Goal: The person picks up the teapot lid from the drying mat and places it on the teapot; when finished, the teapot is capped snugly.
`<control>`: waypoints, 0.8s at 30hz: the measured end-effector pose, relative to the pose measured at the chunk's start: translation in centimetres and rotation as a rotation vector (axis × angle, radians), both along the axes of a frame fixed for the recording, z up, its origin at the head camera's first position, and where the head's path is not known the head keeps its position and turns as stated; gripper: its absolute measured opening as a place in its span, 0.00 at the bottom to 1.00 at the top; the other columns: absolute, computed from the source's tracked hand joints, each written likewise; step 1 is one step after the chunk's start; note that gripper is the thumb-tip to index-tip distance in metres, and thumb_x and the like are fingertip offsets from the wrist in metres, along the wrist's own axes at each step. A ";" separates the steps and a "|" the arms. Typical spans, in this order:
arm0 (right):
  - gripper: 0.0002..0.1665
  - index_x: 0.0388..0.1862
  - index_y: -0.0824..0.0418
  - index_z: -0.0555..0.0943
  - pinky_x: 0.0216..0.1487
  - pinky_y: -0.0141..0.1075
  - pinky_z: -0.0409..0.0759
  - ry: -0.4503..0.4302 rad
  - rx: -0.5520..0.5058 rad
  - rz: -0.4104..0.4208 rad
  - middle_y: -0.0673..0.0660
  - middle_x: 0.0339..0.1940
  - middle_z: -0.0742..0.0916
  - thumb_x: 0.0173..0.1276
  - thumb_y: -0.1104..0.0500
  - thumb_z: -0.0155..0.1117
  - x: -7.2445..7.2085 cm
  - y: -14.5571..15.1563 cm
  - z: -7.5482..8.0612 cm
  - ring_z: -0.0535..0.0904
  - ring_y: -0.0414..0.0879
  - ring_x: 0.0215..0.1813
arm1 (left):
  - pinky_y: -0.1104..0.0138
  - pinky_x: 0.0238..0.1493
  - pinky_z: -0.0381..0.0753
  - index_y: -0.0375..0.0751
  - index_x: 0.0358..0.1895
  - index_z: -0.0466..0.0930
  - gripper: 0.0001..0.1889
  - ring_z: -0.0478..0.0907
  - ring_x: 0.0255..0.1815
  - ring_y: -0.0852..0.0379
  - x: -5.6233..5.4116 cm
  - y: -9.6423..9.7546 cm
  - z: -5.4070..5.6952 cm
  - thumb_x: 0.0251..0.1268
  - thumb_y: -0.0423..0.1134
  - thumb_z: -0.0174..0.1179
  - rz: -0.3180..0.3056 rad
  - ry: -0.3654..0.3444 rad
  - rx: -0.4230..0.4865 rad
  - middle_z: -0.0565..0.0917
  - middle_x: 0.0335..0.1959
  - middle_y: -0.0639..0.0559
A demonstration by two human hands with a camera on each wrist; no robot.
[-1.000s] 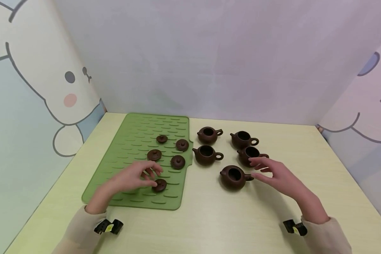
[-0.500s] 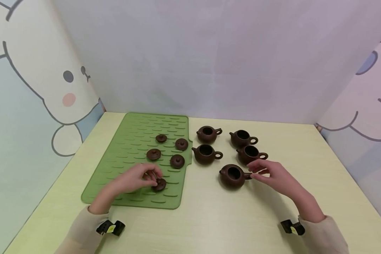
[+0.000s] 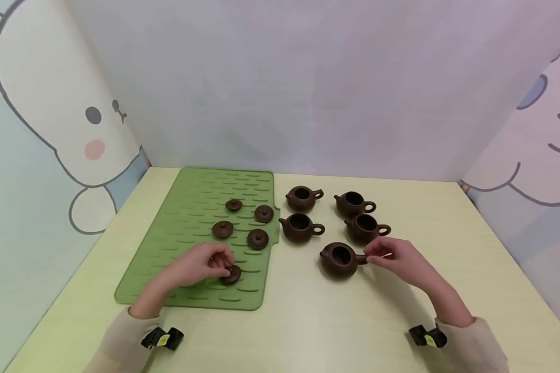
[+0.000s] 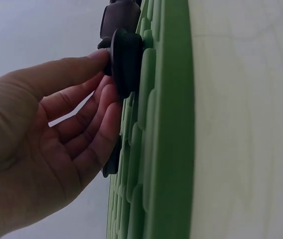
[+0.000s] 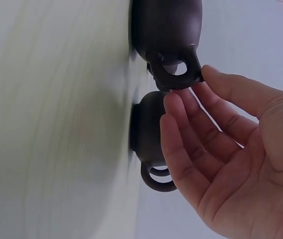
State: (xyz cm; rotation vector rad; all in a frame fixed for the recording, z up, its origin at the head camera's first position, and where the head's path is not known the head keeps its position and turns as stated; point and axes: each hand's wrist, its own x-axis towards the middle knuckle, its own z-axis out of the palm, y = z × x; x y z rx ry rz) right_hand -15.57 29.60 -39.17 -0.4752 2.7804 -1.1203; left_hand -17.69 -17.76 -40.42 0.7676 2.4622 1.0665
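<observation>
My left hand (image 3: 197,265) pinches the knob of a small dark brown teapot lid (image 3: 234,274) at the near right of the green mat (image 3: 182,207). In the left wrist view, thumb and forefinger meet at that knob, and the lid (image 4: 127,62) lies along the mat's ridges. On the right, the fingers of my right hand (image 3: 399,260) pinch the loop handle of the nearest lidless brown teapot (image 3: 332,267). The right wrist view has the thumb on the outer side of the handle (image 5: 173,80), with fingertips behind it; the pot stands upright.
Several other lids, among them one near the mat's right edge (image 3: 258,239), lie knob-up farther back. More open teapots stand behind the held one, such as this close neighbour (image 3: 361,233) and a left one (image 3: 296,232). A pale wall (image 3: 303,103) closes off the table's back.
My left fingers have closed in on the lid's knob. My right hand has moved slightly left and its fingers have come together on the teapot's handle. Lids and teapots keep their arrangement.
</observation>
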 end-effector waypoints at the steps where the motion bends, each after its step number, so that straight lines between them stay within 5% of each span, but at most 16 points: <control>1: 0.06 0.42 0.58 0.84 0.43 0.29 0.84 -0.003 -0.001 0.000 0.52 0.41 0.88 0.67 0.60 0.69 0.0 0.1 0.0 0.82 0.29 0.41 | 0.71 0.37 0.82 0.43 0.43 0.81 0.07 0.79 0.34 0.66 0.0 0.0 -0.1 0.63 0.33 0.67 0.002 0.006 -0.006 0.84 0.36 0.55; 24: 0.06 0.43 0.62 0.84 0.42 0.28 0.83 -0.057 -0.089 0.017 0.58 0.43 0.88 0.69 0.61 0.67 -0.3 0.7 -1.0 0.84 0.30 0.41 | 0.71 0.36 0.82 0.45 0.42 0.81 0.06 0.78 0.33 0.66 -0.1 1.2 0.3 0.65 0.35 0.66 0.007 0.027 -0.033 0.83 0.33 0.57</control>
